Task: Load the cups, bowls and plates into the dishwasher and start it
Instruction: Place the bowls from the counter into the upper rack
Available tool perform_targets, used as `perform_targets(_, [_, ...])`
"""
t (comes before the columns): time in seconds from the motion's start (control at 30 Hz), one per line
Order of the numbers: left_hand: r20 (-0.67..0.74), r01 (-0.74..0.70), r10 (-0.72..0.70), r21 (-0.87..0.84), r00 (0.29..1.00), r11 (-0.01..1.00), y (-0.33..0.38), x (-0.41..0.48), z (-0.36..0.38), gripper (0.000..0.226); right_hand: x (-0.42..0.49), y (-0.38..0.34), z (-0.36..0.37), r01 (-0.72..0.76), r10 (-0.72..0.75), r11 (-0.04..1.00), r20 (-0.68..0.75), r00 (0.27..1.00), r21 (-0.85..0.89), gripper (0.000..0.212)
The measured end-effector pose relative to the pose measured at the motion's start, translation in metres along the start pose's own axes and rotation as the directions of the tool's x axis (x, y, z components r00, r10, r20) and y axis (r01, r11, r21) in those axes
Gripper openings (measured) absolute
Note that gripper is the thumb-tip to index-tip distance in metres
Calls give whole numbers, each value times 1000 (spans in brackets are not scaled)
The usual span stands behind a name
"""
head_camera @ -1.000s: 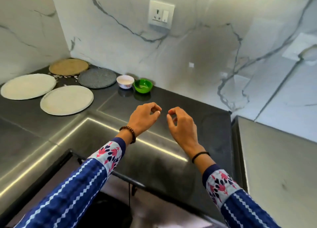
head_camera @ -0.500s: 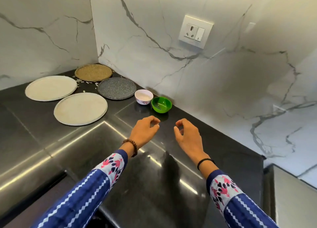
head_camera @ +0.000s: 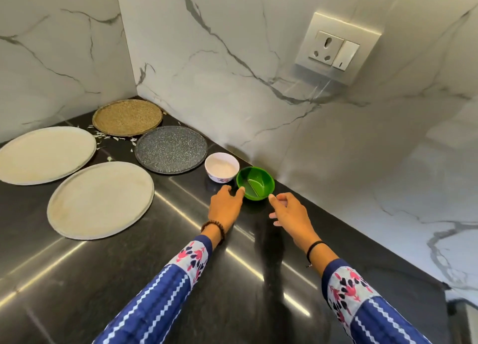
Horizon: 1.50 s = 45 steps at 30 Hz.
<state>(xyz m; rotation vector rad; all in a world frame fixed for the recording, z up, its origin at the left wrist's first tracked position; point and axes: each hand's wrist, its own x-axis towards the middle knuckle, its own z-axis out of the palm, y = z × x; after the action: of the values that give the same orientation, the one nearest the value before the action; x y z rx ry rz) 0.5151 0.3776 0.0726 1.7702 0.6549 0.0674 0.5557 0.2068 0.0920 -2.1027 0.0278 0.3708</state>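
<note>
1. Flanking the green bowl (head_camera: 256, 182) from the near side with both hands, above a glossy black stone countertop (head_camera: 129, 279) streaked with light.
2. Left hand (head_camera: 227, 209) at the bowl's eight o'clock: fingers relaxed, forefinger tip at the rim, clasping nothing. Cannot tell whether touching or just short.
3. Right hand (head_camera: 289, 214) at the bowl's four o'clock: forefinger out just beside the wall of the bowl, other fingers loosely curled, likewise empty.
4. Seems set up to cup a small, slick bowl from two sides rather than pinch one edge.
5. Green bowl itself: small, round, shiny, probably plastic, upright near the veined marble wall (head_camera: 232, 72). Pale straight streak inside, reflection or residue, hard to say.
6. Just beside it at ten o'clock, a white bowl (head_camera: 221, 169): smooth, glazed-looking, with a small print low on its side.
7. Farther along at ten o'clock, a grey speckled plate (head_camera: 170, 149), round, flat and matte.
8. Out at nine o'clock, a near cream plate (head_camera: 101, 200) and a far cream plate (head_camera: 44, 155), both broad, flat and thin-rimmed.
9. Deepest in the corner at eleven o'clock, a tan plate (head_camera: 128, 117) with a woven-looking grain, pale flakes (head_camera: 103, 137) scattered nearby.
10. Spread singly rather than stacked, presumably for lifting one at a time. Nothing loaded yet by the look of it; dishwasher out of view.
11. High at one o'clock, a white wall socket (head_camera: 333, 49) with its switch.
</note>
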Motion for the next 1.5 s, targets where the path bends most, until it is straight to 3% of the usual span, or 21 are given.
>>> perform_targets(0.2, [83, 92, -82, -132, 993, 987, 6, 17, 17, 27, 30, -11, 18, -150, 145, 986, 71, 987, 77, 36])
perform_targets(0.37, [171, 40, -4, -208, 985, 977, 2, 15, 18, 14, 34, -8, 24, -179, 174, 982, 76, 982, 62, 19])
perform_targets(0.53, [182, 11, 26, -199, 983, 980, -7, -18, 9, 13, -7, 7, 21, -174, 171, 983, 68, 983, 48, 17])
perform_targets(0.67, [310, 14, 35, -156, 950, 988, -12, -63, 3, 15, -56, 31, 4, -139, 134, 985, 49, 990, 103, 20])
perform_targets(0.8, [407, -53, 77, -71, 910, 996, -14, -117, 1, 17, -113, 49, -13, -194, 193, 917, 36, 980, 348, 19])
perform_targets(0.97, [476, -99, 104, -35, 873, 994, -27, -184, 5, 22, -193, 68, -33, -251, 242, 853, 79, 967, 457, 55])
perform_targets(1.1, [478, -94, 110, -58, 871, 994, -43, -235, 13, 23, -244, 94, -43, -305, 337, 775, 47, 940, 553, 70])
perform_targets(1.27, [528, -116, 125, -51, 840, 992, -65, -291, 22, 24, -304, 129, -55, -300, 391, 685, 12, 920, 664, 58])
perform_targets(1.5, [661, -185, 149, -16, 735, 983, -79, -352, 28, 15, -390, 170, -60, -259, 442, 594, -41, 896, 762, 49])
